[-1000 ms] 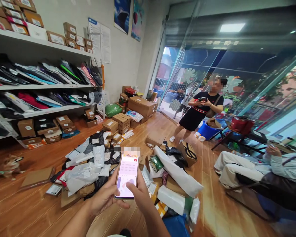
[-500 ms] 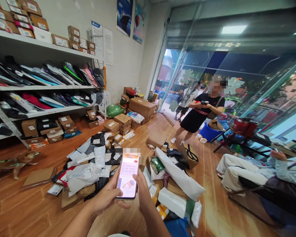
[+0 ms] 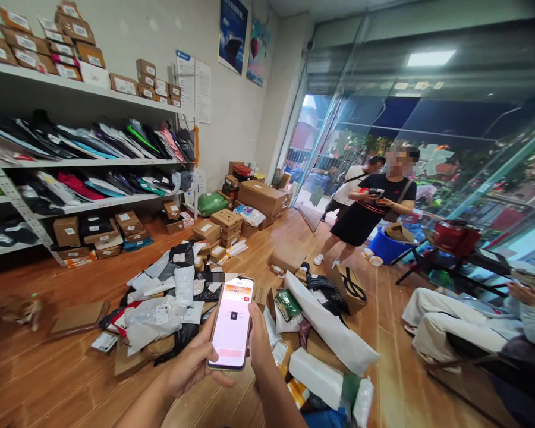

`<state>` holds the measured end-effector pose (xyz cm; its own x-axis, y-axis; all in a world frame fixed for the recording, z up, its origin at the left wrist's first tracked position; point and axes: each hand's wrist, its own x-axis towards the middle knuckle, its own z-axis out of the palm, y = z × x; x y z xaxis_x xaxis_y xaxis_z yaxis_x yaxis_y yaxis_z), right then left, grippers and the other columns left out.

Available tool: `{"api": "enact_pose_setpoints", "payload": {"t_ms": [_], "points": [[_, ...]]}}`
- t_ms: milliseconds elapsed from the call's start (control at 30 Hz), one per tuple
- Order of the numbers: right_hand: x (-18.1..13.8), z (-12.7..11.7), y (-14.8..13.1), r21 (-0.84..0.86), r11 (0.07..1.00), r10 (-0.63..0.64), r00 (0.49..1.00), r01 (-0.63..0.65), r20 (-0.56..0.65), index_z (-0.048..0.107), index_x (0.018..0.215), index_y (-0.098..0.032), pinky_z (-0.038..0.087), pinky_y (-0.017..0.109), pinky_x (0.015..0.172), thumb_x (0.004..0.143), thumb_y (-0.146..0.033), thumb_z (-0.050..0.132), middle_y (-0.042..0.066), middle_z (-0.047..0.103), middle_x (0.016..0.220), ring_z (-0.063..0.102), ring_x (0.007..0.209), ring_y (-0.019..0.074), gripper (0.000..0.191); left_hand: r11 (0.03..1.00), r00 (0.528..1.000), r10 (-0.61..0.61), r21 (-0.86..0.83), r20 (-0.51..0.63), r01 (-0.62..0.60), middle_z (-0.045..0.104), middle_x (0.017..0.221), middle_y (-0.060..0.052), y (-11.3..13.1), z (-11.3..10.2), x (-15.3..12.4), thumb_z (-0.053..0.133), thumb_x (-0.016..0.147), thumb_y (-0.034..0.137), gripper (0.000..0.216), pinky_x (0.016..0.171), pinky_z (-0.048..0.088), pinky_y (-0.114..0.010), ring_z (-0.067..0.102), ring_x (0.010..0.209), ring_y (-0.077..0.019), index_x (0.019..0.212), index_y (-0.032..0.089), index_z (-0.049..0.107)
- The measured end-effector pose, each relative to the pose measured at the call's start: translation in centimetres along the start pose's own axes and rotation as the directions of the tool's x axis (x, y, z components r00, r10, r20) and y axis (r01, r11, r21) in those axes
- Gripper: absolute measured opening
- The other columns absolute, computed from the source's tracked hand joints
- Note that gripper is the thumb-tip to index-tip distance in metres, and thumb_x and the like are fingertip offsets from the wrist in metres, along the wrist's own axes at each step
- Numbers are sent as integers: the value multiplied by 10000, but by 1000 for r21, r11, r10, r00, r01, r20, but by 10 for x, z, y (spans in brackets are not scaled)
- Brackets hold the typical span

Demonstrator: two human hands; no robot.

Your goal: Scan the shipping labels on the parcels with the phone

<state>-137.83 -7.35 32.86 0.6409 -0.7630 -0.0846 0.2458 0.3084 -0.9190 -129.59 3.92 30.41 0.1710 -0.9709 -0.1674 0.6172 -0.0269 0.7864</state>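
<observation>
I see the phone low centre of the frame, cradled in the left hand, fingers curled behind it, thumb under its bottom edge. The right hand pinches its right edge, thumb near the screen. With so light a grip, it could slip onto the parcels below. Screen text is unreadable; both forearms run off the bottom edge.

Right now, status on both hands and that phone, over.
Left hand cradles phone upright. Right hand grips its right edge, thumb at the pink screen. Parcel pile on floor just beyond; nothing between.
</observation>
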Motion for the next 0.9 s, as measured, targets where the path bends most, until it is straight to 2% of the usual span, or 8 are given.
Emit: {"api": "enact_pose_setpoints", "payload": {"t_ms": [367,467,533,633,700,733,800,900], "points": [[9,11,6,98,989,101,988,-113,121,656,768,-209,513,313,670,516,-618,735,-2,724,724,647,718,215,487,998,993,67,17,-92,-65,516,1313,-86,1,2,-9,560,618,201,1073,584,562,-334,601,934,-272,1456,343,-95],[12,11,21,147,950,243,950,-274,197,667,774,-184,524,345,657,533,-623,718,30,738,711,663,669,231,503,992,976,67,117,-207,-44,540,1275,-118,7,2,-16,618,712,382,899,490,526,-295,601,917,-288,1475,299,149],[12,10,31,194,914,318,927,-355,199,676,785,-190,525,335,651,508,-591,762,23,744,715,668,667,225,495,974,887,183,198,-424,-107,624,1069,-146,18,-7,-25,698,672,504,767,411,481,-283,598,812,-282,1342,198,480],[11,10,39,226,867,410,893,-445,183,675,780,-207,521,308,664,416,-529,841,7,754,753,674,722,217,514,915,518,381,233,-765,-330,616,824,-53,44,-41,-47,778,633,405,591,534,500,-245,572,772,-202,1159,188,617],[8,14,40,194,824,491,842,-532,224,678,792,-191,519,309,658,407,-532,840,26,758,763,675,726,222,540,879,294,346,199,-891,-433,604,894,-1,61,-71,-64,688,761,320,487,693,475,-194,563,841,-127,1217,251,531],[6,17,39,175,804,524,817,-568,242,679,802,-179,514,306,640,412,-533,836,33,756,746,673,702,219,549,879,232,277,148,-933,-453,602,900,1,68,-86,-70,635,811,311,414,701,462,-200,562,815,-113,1202,236,523],[3,26,36,156,783,556,790,-602,258,676,825,-152,512,307,638,419,-526,832,46,753,731,670,676,214,573,877,225,139,15,-965,-480,604,858,-11,79,-109,-73,556,871,306,281,683,466,-249,566,730,-116,1118,173,550],[5,39,36,131,810,536,812,-572,231,659,840,-139,511,308,672,419,-507,837,40,740,709,665,671,200,587,840,354,39,-160,-935,-518,621,819,-25,85,-127,-62,486,913,274,193,663,512,-304,606,708,-137,989,121,576]]}}
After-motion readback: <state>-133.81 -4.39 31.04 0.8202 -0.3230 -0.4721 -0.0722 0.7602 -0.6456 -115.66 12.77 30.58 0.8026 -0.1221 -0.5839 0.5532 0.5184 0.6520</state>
